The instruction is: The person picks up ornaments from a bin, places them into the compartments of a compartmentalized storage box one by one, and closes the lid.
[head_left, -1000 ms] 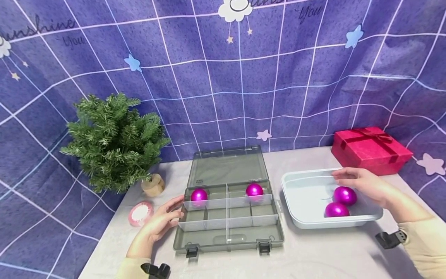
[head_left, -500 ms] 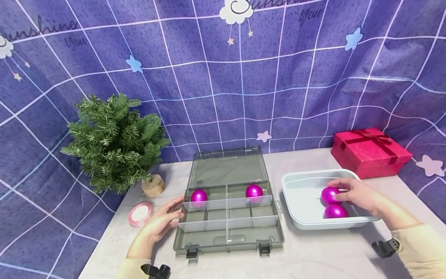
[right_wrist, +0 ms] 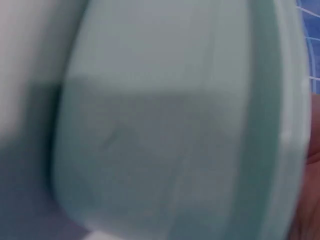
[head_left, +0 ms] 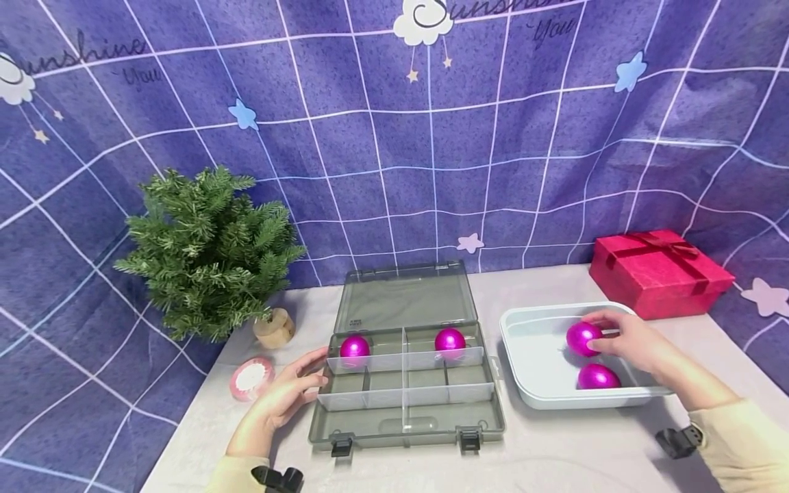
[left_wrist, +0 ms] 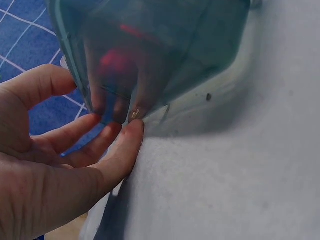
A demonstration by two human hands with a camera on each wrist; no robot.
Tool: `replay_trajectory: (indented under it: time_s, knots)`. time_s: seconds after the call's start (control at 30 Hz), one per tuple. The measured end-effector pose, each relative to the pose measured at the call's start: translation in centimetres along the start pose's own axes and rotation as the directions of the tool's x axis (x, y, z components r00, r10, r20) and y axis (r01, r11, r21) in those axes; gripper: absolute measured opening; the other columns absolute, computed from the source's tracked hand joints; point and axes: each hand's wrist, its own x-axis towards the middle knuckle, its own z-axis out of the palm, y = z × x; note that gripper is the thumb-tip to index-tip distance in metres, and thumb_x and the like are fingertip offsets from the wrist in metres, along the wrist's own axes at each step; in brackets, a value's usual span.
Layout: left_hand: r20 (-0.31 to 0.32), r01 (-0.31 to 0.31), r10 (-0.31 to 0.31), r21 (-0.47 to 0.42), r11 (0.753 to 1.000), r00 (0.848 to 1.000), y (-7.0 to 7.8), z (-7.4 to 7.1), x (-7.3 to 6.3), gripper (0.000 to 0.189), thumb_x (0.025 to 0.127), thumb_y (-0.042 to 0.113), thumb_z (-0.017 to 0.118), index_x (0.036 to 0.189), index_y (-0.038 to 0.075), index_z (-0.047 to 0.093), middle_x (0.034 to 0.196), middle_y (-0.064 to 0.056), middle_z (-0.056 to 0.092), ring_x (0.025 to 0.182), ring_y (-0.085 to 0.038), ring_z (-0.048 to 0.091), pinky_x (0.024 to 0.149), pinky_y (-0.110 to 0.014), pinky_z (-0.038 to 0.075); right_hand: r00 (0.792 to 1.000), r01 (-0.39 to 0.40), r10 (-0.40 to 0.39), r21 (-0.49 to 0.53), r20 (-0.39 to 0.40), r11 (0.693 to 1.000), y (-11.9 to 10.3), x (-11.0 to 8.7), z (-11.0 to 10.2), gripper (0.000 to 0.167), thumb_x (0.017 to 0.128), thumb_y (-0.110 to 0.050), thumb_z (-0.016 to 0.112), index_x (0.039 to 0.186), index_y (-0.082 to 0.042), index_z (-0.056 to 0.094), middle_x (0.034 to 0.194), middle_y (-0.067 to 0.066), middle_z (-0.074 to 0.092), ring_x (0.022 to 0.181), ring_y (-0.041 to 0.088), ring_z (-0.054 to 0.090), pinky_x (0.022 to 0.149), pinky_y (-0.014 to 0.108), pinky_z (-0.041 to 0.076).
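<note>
My right hand (head_left: 631, 340) pinches a shiny magenta ball (head_left: 580, 337) between thumb and fingers, over the white tray (head_left: 524, 349). A second magenta ball (head_left: 598, 376) lies in the tray near its front wall. In the right wrist view, the tray's outer wall (right_wrist: 160, 115) hides most of the hand and the ball. My left hand (head_left: 285, 392) touches the left side of a grey see-through divided box (head_left: 425, 418), fingertips against its wall (left_wrist: 200, 50) in the left wrist view. Two magenta balls, a left one (head_left: 354, 347) and a right one (head_left: 451, 340), sit in its back compartments.
The box's hinged lid (head_left: 407, 294) lies open toward the back. A small artificial tree (head_left: 212, 253) on a wooden base (head_left: 274, 330) and a pink-and-white roll (head_left: 252, 378) are at left. A red gift box (head_left: 659, 274) stands behind the tray. A blue patterned cloth (head_left: 370, 157) hangs behind.
My right hand has moved down and left into the tray and taken hold of the rear ball, which is now apart from the front one. The left hand stays at the box.
</note>
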Motion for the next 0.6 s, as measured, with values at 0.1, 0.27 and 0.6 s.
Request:
replay_trajectory:
  time_s: [0.1,0.27,0.6]
  knots:
    - [0.003,0.003,-0.003,-0.006,1.000,1.000,0.0,0.0,0.0,0.076,0.092,-0.002,0.055,0.160,-0.004,0.018,0.163,-0.030,0.017,0.113,-0.021,0.053,0.094,-0.038,0.049,0.999,0.025,-0.025,0.006,-0.035,1.000,-1.2,0.2,-0.1,0.046,0.088,-0.001,0.074,0.127,0.017,0.056,0.114,0.031,0.065,0.101,0.045,0.067,0.072,0.023,0.055]
    - [0.002,0.015,-0.015,-0.020,1.000,1.000,0.0,-0.1,-0.1,0.076,0.093,-0.002,0.055,0.160,-0.003,0.018,0.163,-0.029,0.016,0.109,-0.019,0.053,0.092,-0.035,0.049,0.996,0.056,-0.055,0.026,-0.065,0.998,-4.2,1.0,0.3,0.050,0.091,-0.009,0.075,0.133,0.011,0.056,0.123,0.029,0.065,0.106,0.041,0.068,0.077,0.020,0.054]
    - [0.022,0.026,-0.025,-0.039,0.999,0.999,0.1,0.0,-0.3,0.078,0.093,-0.004,0.054,0.161,-0.002,0.015,0.163,-0.028,0.014,0.106,-0.017,0.054,0.089,-0.031,0.048,0.987,0.158,-0.157,0.188,-0.019,0.969,-11.4,2.3,4.0,0.049,0.093,-0.012,0.073,0.136,0.005,0.056,0.126,0.022,0.066,0.116,0.040,0.063,0.087,0.028,0.053]
